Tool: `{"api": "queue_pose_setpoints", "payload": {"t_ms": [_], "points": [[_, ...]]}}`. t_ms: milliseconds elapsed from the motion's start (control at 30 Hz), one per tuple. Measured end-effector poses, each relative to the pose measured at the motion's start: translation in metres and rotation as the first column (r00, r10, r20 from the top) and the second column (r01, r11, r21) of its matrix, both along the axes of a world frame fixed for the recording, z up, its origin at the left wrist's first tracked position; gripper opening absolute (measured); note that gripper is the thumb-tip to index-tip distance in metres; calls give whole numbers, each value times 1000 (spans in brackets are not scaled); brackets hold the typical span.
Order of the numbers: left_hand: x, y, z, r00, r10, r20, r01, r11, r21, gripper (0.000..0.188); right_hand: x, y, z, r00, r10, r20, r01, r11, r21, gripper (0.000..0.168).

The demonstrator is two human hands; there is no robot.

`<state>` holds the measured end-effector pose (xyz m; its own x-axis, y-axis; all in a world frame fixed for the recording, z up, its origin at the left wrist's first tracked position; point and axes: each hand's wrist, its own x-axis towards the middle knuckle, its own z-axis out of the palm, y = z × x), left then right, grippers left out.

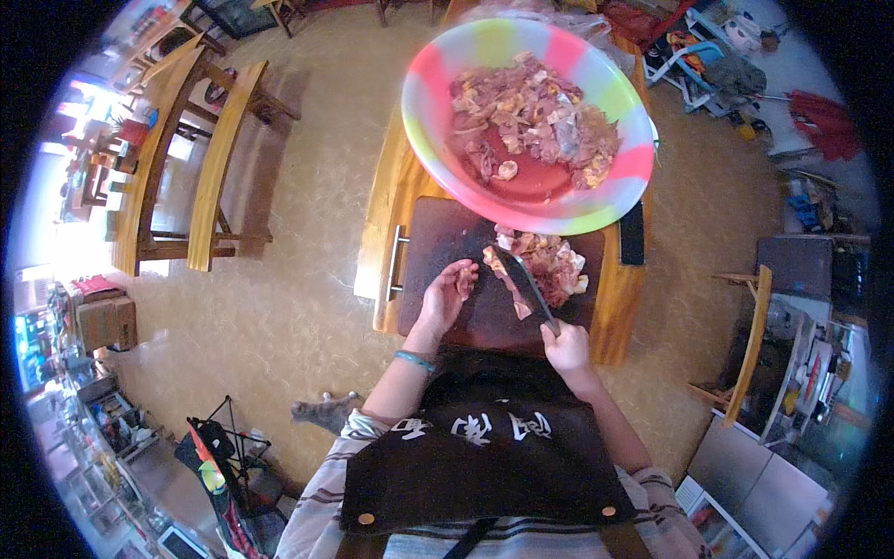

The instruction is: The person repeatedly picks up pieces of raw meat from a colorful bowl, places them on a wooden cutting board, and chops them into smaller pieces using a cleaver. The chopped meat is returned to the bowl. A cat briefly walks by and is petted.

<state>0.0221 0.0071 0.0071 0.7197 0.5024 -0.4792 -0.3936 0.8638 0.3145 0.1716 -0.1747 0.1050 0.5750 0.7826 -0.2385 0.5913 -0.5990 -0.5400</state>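
My right hand (567, 353) grips the handle of a dark-bladed kitchen knife (527, 283), which slants up and left over a dark cutting board (447, 227). Along the blade lies a strip of raw meat (504, 279). To the right of the knife is a pile of chopped raw meat (552, 262). My left hand (443, 297) hovers over the board's left part with its fingers curled; whether a small piece is between them is unclear. Beyond the board, a large multicoloured plastic basin (433, 91) holds many more raw meat pieces (524, 105) and overhangs the board's far edge.
The board lies on a wooden table (618, 307), its metal handle (396, 262) at the left. A black phone-like slab (632, 237) sits right of the basin. Wooden benches (227, 168) stand at left, another bench (751, 342) at right. A grey cat (325, 412) is on the floor.
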Motion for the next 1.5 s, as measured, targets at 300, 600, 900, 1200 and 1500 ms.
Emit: {"api": "queue_pose_setpoints", "payload": {"t_ms": [300,600,900,1200,1500], "points": [[-14,6,4,961,123,-249,-16,919,394,25,-3,6,-31,982,-138,-127,103,963,-249,22],[19,32,8,863,6,-506,400,604,690,31,0,-42,-16,976,-180,-125,189,980,67,25],[92,36,-19,850,30,-526,519,121,846,36,10,-83,4,936,-351,-2,348,927,-141,30],[108,21,39,915,170,-365,401,-306,863,28,17,-103,28,918,-393,57,397,913,-99,31],[127,123,132,821,250,-513,534,-15,846,18,-7,-21,12,980,85,-182,-130,958,-254,25]]}}
